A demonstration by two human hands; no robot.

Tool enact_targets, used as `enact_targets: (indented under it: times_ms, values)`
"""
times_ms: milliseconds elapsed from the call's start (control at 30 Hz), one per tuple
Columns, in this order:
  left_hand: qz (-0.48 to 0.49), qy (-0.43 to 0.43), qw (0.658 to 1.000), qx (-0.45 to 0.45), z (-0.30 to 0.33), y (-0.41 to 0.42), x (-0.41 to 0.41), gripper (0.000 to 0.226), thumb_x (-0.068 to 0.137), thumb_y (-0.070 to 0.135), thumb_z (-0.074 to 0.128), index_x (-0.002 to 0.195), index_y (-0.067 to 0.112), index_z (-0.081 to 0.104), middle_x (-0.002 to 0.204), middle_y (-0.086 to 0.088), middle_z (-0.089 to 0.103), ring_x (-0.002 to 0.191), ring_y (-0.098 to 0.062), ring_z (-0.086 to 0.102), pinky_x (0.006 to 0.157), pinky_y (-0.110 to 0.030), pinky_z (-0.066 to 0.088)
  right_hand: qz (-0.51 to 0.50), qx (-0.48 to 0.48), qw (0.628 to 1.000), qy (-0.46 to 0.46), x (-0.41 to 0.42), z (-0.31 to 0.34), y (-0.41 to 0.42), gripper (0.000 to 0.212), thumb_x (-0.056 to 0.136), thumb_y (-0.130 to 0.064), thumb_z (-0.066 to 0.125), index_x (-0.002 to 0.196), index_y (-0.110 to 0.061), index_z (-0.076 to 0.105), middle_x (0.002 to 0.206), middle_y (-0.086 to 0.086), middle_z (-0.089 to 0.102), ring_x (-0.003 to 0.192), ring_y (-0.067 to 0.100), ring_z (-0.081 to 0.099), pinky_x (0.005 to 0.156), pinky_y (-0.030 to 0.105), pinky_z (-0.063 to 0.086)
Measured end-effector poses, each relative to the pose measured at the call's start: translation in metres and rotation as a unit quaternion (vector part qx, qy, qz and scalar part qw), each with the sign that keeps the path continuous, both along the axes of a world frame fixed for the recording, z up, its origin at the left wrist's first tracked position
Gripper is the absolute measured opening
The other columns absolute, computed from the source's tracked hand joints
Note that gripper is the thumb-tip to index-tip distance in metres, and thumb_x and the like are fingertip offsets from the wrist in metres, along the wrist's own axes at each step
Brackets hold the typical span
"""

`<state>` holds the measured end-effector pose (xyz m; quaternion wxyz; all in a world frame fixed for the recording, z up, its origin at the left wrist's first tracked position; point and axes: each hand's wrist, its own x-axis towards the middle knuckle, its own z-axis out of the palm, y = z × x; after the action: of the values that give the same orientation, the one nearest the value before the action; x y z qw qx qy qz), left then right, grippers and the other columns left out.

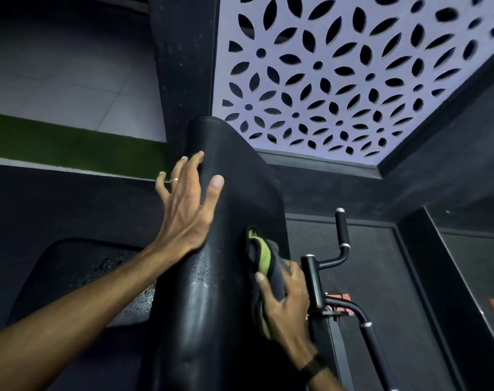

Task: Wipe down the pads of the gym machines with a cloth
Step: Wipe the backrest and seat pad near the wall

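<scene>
Back pad mid-wipe, with droplets showing on it and on the seat pad.

The upright back pad [226, 221] fills the centre of the view. The left hand [188, 204] lies flat on its edge at about 10 o'clock, fingers spread and straight, holding nothing, seemingly steadying it. The right hand [285, 297], at about 4 o'clock, has its fingers curled round a grey-and-green cloth [264, 263] and presses it against the pad's right side. Fine droplets speckle the lower front of the back pad, and more sit on the seat pad [79, 275] at 8 o'clock, so neither looks finished; the wetting appears done, the drying only partly. The handles [341, 232] at 3 o'clock are apart from both hands. Other machines are out of view, so the rest cannot be judged.
</scene>
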<state>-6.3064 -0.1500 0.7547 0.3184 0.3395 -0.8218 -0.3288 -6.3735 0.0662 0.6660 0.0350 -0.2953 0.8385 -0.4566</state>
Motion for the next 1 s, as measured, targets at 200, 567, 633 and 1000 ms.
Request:
enact_targets:
  times_ms: [200,567,633,1000]
  values:
    - [0.039,0.068,0.997,0.015,0.001,0.001,0.003,0.076,0.095,0.059,0.014,0.152,0.013,0.034,0.153,-0.001,0.043,0.144,-0.014,0.031,0.119,-0.051,0.004,-0.004,-0.014,0.997,0.072,0.037,0.041,-0.033,0.046,0.087,-0.068,0.054,0.113,-0.032,0.069,0.106,-0.010,0.055,0.098,0.015,0.058,0.072,0.027,0.047]
    - [0.035,0.073,0.997,0.018,-0.007,-0.005,0.001,0.090,0.093,0.074,0.004,0.152,0.014,0.034,0.154,-0.001,0.043,0.144,-0.011,0.033,0.119,-0.049,0.006,0.012,0.047,0.994,0.098,0.006,0.077,-0.126,0.028,0.082,-0.043,0.073,0.107,-0.030,0.067,0.103,-0.006,0.047,0.099,0.016,0.044,0.074,0.034,0.040]
    - [0.029,0.064,0.997,0.013,-0.008,-0.006,0.002,0.092,0.091,0.076,0.002,0.152,0.014,0.034,0.154,0.000,0.042,0.143,-0.010,0.032,0.120,-0.047,0.006,0.010,0.050,0.994,0.098,-0.003,0.080,-0.140,0.027,0.084,-0.044,0.072,0.106,-0.029,0.067,0.102,-0.005,0.047,0.100,0.017,0.045,0.075,0.036,0.043]
    - [0.000,-0.002,0.999,-0.034,-0.009,-0.006,0.000,0.082,0.095,0.072,0.010,0.150,0.017,0.039,0.158,0.002,0.036,0.146,-0.010,0.028,0.120,-0.045,0.005,-0.045,0.047,0.998,0.021,-0.074,0.078,-0.209,0.032,0.089,-0.048,0.064,0.109,-0.023,0.067,0.106,0.004,0.053,0.111,0.026,0.048,0.077,0.035,0.032]
